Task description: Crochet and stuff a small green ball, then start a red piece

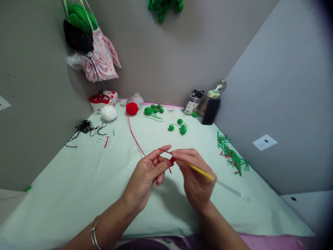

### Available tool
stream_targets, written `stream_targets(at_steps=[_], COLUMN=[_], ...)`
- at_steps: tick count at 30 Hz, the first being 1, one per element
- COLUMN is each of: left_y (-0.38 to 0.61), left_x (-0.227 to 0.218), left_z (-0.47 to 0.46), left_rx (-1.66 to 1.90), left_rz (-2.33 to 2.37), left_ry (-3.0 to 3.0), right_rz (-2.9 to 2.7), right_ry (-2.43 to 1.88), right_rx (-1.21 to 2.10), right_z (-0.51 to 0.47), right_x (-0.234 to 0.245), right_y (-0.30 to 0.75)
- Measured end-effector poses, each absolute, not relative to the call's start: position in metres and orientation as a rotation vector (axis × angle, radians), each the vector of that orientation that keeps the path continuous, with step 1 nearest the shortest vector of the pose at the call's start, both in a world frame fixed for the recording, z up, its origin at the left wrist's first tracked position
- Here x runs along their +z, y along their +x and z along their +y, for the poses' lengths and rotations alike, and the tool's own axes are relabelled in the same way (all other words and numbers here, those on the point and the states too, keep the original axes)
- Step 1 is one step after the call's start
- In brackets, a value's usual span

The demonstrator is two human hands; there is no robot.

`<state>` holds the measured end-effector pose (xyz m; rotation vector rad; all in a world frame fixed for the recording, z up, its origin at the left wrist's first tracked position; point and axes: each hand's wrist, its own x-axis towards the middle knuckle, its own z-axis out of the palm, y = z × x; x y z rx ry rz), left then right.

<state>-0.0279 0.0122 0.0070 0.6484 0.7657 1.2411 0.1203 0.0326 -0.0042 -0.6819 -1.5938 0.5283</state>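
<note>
Between the fingertips of my left hand [145, 177] I pinch a small red crochet piece [172, 160]. Red yarn [135, 139] loops over my raised left forefinger and runs back to a red yarn ball [131, 108] on the table. My right hand [196, 177] is closed around a crochet hook [200, 171] with a yellow grip and a pale rear end, blurred by motion. The hook's tip is at the red piece, mostly hidden by my fingers. A short red tail hangs below the piece.
Green crocheted balls [182, 129] lie beyond my hands. A white yarn ball [108, 113] and black yarn scraps [85, 126] are at left. Green and red scraps [232, 158] lie at right. A phone [211, 111] leans near a tin of pens [193, 103] at the back right.
</note>
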Motion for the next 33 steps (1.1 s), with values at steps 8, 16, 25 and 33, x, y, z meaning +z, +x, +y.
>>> stream_targets(at_steps=[8, 16, 25, 33], left_y=[-0.036, -0.037, -0.028, -0.027], left_x=[0.008, 0.01, 0.012, 0.007], left_z=[0.011, 0.01, 0.01, 0.013], left_rx=[1.293, 1.137, 1.239, 1.27], left_rz=[0.764, 0.615, 0.692, 0.742], left_ry=[0.638, 0.446, 0.622, 0.556], right_rz=[-1.622, -1.718, -1.507, -1.826], right_ry=[-0.662, -0.695, -0.64, -0.7], right_rx=[0.659, 0.317, 0.785, 0.165], right_z=[0.036, 0.029, 0.04, 0.03], right_x=[-0.003, -0.006, 0.004, -0.005], right_y=[0.127, 0.123, 0.119, 0.119])
